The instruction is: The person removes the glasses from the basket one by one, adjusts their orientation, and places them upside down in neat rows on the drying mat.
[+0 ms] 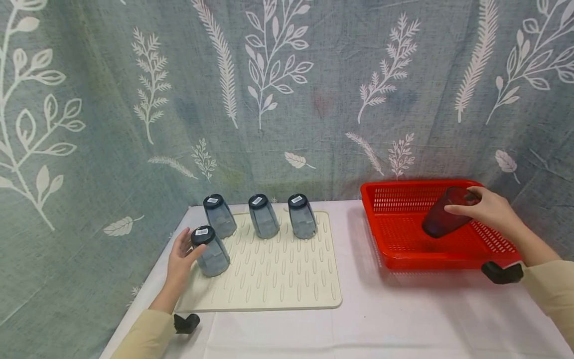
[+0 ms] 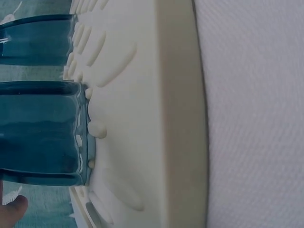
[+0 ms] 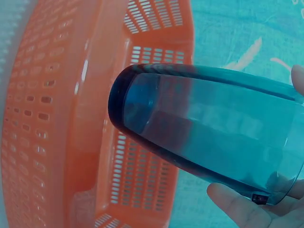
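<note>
My right hand pinches a blue tinted drinking glass near its rim, thumb on one side and fingers on the other. The glass is tilted over the red basket, its thick base pointing down and to the left. On the cream drying mat, my left hand is at an upside-down glass, with thumb and fingers spread about its upper part. A fingertip shows a little apart from that glass in the left wrist view.
Behind it, three more upturned glasses stand along the mat's far side: a left one, a middle one and a right one. A patterned curtain hangs behind the white-covered table.
</note>
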`<action>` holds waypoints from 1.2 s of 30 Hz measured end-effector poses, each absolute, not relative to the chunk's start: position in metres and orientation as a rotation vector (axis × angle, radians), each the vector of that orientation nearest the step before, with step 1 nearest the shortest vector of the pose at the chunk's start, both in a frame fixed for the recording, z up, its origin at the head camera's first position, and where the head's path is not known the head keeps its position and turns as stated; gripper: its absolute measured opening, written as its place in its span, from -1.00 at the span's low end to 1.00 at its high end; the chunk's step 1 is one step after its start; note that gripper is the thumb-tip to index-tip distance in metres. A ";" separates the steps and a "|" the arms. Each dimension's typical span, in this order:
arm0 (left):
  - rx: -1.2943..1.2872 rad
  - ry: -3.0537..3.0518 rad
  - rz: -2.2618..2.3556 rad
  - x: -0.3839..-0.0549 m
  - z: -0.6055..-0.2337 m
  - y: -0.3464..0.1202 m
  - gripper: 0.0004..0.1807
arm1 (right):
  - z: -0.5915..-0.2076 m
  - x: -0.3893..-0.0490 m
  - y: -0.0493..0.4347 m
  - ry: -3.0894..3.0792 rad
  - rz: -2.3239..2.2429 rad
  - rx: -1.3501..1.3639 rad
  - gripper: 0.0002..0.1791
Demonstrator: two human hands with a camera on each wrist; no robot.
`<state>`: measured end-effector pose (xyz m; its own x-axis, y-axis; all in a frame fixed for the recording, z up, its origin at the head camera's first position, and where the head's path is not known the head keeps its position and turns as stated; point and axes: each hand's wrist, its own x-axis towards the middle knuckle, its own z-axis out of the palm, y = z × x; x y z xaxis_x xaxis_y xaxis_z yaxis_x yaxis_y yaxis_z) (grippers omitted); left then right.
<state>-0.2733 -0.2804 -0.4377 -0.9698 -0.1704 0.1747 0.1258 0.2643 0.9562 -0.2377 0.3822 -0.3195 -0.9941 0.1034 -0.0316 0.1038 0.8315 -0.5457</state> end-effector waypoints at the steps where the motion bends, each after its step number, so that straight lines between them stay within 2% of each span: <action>1: 0.044 -2.279 -1.778 -0.273 -0.438 -0.281 -0.18 | -0.319 -0.237 0.381 3.007 -0.896 0.174 0.14; 19: 0.049 -2.138 -1.804 -0.269 -0.432 -0.284 -0.24 | -0.318 -0.225 0.371 3.013 -0.992 0.221 0.12; 36: -0.116 -2.049 -1.856 -0.270 -0.410 -0.279 -0.28 | -0.310 -0.218 0.360 3.001 -1.077 0.195 0.09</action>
<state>-0.2701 -0.2789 -0.4097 -0.9272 -0.1854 0.3255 0.3056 0.1282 0.9435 -0.2184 0.3601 -0.3098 -0.9911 0.1325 0.0085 0.0969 0.7654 -0.6363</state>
